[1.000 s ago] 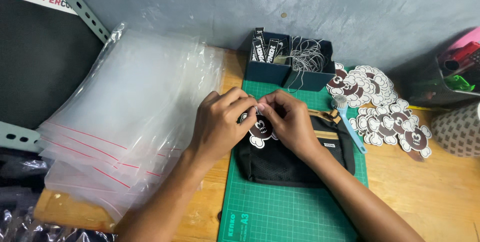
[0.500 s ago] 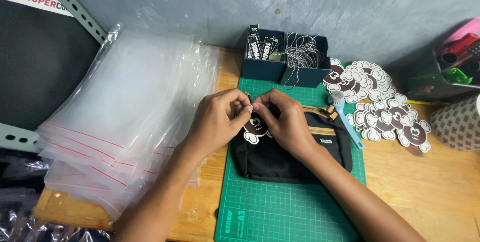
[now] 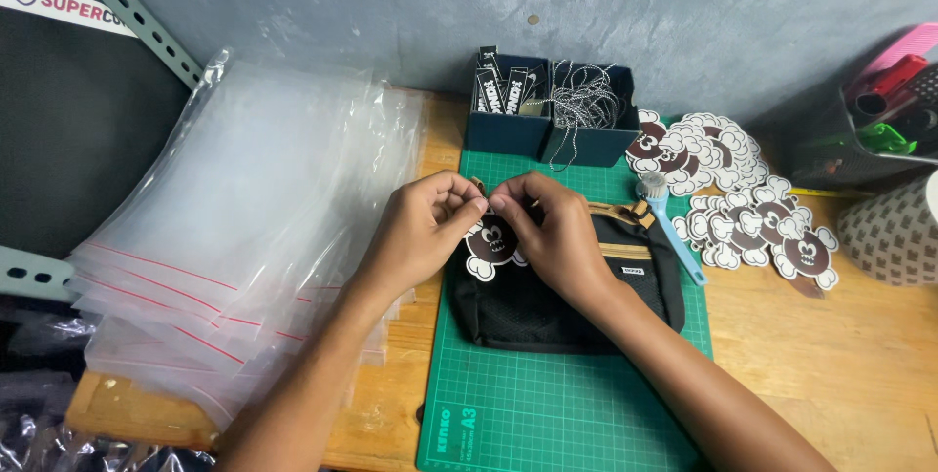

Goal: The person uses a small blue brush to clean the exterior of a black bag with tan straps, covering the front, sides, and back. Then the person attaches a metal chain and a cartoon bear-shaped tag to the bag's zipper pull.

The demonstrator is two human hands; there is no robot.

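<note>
Black pouch (image 3: 547,311) sits on the mat (image 3: 567,404); left hand (image 3: 425,228) and right hand (image 3: 552,228) pinch its tag (image 3: 489,247) above it.

A small black pouch (image 3: 547,306) with tan zipper trim lies flat under both hands. A brown-and-white cloud-shaped tag (image 3: 489,245) hangs just below the pinched fingertips, resting on the pouch.

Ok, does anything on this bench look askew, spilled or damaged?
Nothing damaged. The cloud-shaped tags lie in a loose scattered heap beside the green mat, and the clear bags are fanned unevenly, overhanging the table edge.
</note>
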